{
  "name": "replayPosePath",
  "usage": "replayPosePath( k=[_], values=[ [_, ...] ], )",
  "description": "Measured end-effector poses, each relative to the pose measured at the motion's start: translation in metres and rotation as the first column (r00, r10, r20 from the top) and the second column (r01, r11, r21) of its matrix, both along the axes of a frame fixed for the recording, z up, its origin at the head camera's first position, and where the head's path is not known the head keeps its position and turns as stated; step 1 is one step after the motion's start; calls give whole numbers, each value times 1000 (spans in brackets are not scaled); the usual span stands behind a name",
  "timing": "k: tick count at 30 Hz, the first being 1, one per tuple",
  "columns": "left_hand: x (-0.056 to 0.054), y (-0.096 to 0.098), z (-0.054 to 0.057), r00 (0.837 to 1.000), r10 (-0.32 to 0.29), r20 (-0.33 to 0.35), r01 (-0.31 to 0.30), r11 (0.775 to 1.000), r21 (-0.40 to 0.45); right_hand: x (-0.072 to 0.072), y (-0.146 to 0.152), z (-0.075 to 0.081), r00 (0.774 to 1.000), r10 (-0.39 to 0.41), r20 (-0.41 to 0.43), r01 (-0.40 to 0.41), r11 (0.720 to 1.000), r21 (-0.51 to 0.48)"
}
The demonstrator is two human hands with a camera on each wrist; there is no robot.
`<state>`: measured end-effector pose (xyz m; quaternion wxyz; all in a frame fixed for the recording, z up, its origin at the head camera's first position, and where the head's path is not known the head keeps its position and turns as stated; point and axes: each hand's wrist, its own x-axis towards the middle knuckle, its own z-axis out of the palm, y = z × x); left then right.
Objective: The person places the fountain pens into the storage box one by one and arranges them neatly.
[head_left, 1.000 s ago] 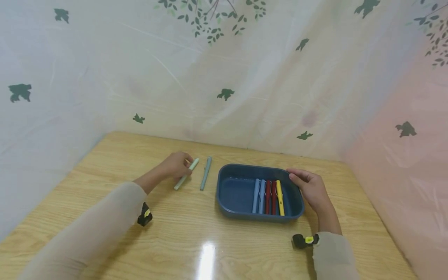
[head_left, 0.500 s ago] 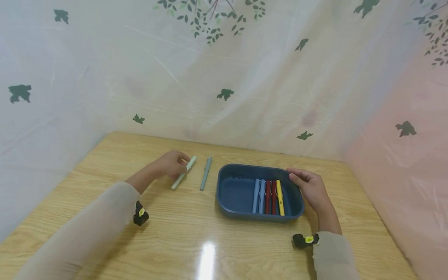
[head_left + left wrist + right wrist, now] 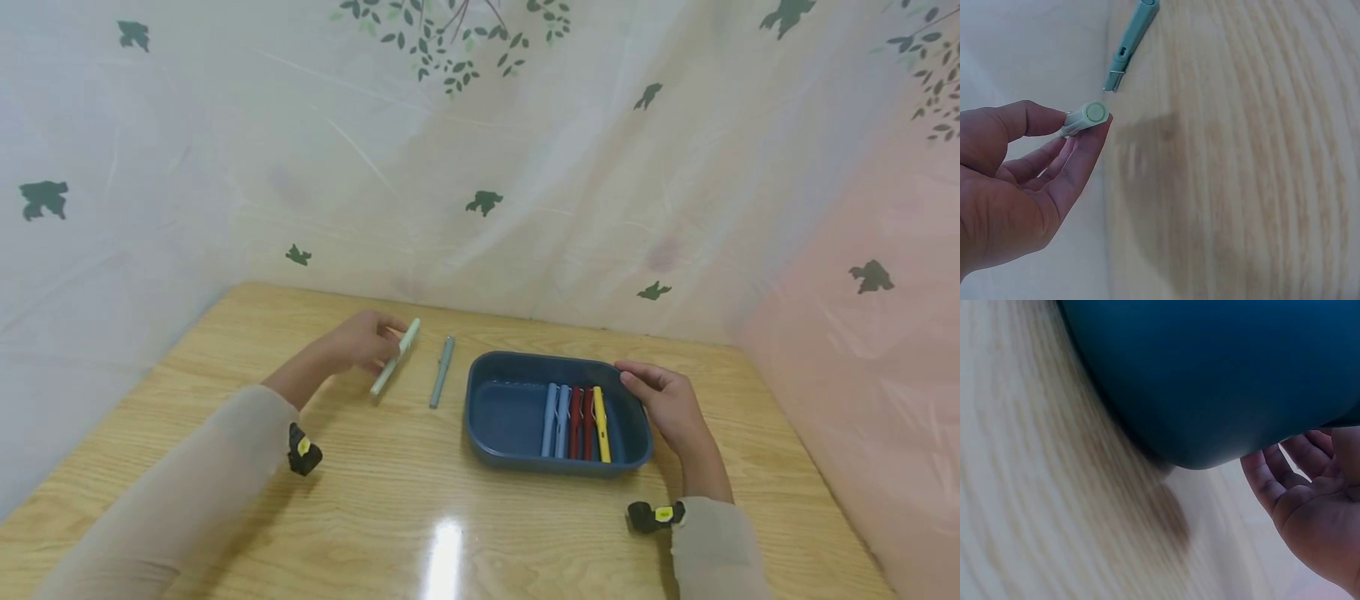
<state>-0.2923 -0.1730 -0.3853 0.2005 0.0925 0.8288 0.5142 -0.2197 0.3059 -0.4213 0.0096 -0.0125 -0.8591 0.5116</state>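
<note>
Between the thumb and fingers of my left hand (image 3: 360,343) a pale green pen (image 3: 408,337) is pinched, tilted and lifted off the table. The left wrist view shows that pen end-on (image 3: 1095,112). Just right of it, a grey-green pen (image 3: 442,372) with a clip lies on the table. My right hand (image 3: 672,410) holds the right rim of a dark blue rectangular box (image 3: 517,461), thumb at the rim and fingers against the outside wall. Inside the box's right half, two light blue pens (image 3: 550,421), two dark red pens (image 3: 575,423) and one yellow pen (image 3: 601,425) lie side by side.
The wooden table (image 3: 360,508) ends at a pale curtain (image 3: 420,233) printed with birds and leaves, hanging behind it and along both sides. A black wrist camera (image 3: 303,450) sits on the left wrist, another camera (image 3: 652,516) on the right.
My left hand has shifted slightly left and away from me, raising the pale green pen off the table. My right hand, the box and the grey-green pen have stayed in place.
</note>
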Motion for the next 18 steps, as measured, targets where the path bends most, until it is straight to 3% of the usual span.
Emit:
replayPosePath(
  k=[11, 18],
  values=[
    [-4, 5, 18, 1000, 6, 7, -6, 997, 73, 1, 0, 1, 1000, -1, 2, 1, 1000, 1],
    [-6, 14, 23, 1000, -6, -11, 7, 993, 115, 0, 1, 0, 1000, 4, -4, -5, 1000, -18]
  ],
)
